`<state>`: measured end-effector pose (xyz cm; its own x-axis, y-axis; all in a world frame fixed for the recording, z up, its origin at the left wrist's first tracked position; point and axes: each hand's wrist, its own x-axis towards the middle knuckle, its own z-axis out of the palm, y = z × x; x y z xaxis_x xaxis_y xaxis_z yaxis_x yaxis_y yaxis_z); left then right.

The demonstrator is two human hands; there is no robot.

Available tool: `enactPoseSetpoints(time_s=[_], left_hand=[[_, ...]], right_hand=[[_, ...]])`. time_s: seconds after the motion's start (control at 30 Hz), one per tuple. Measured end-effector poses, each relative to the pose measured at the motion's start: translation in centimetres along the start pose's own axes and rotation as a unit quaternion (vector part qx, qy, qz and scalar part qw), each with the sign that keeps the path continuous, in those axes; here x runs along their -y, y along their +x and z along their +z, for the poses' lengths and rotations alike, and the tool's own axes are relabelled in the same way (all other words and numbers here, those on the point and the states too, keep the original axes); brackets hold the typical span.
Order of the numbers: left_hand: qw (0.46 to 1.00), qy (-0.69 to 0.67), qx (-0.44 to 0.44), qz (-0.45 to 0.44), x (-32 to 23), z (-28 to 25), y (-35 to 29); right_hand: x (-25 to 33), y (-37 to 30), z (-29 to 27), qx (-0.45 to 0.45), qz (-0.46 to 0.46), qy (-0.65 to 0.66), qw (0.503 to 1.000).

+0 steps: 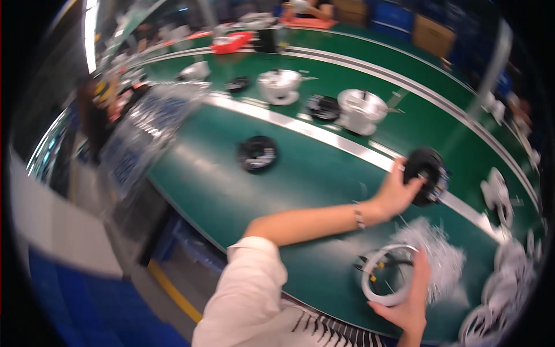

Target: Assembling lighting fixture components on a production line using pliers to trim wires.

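My left hand [398, 194], with a bracelet at the wrist, reaches across to the right and grips a black round part [424, 176] with a hole near its middle. It holds this part up over the edge strip between table and conveyor. Lower down, my right hand [409, 298] has its thumb and fingers round a white ring [370, 289] by the table's near edge. Dark wires with small yellow bits [373, 279] show inside the ring. Right behind the ring lies a pile of thin clear-white strands [440, 257]. Another black round part [257, 154] rests on the green table, left of my arm.
White housings [361, 113] and black discs [324, 108] stand on the green conveyor. Stacked white rings [500, 289] crowd the right edge. Clear plastic bags [147, 130] hang over the table's left end. Other people sit along the line, one across the far side [312, 10].
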<state>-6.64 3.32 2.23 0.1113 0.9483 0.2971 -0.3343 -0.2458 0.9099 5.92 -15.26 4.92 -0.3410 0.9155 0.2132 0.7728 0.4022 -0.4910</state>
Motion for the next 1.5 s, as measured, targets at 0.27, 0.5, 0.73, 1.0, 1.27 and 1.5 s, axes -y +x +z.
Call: enactPoseSetpoints(time_s=[0.27,0.5,0.73,1.0,1.27,1.5], left_hand=[[0.991,-0.018,0.121,0.059,2.4,2.1,-4.8],[0.82,-0.342,0.376,-0.265,-0.3,0.8,-4.7],[0.792,-0.329,0.246,-0.451,-1.7,1.2,-2.1],[0.804,-0.362,0.212,-0.421,0.6,1.9,-3.6],[0.835,-0.341,0.265,-0.34,-1.0,3.2,-4.6],[0.835,-0.267,0.309,-0.368,-0.4,1.7,-4.0]], right_hand=[[-6.3,3.4,-1.4,-0.291,0.05,0.417,0.86],[-4.3,5.3,-0.6,-0.283,0.071,0.406,0.866],[-6.5,5.2,0.7,-0.226,0.037,0.202,0.952],[-6.5,3.4,0.1,-0.176,0.06,0.165,0.968],[-5.5,3.7,-0.2,-0.221,0.042,0.057,0.973],[-5.5,4.6,-1.0,-0.196,-0.002,0.016,0.981]])
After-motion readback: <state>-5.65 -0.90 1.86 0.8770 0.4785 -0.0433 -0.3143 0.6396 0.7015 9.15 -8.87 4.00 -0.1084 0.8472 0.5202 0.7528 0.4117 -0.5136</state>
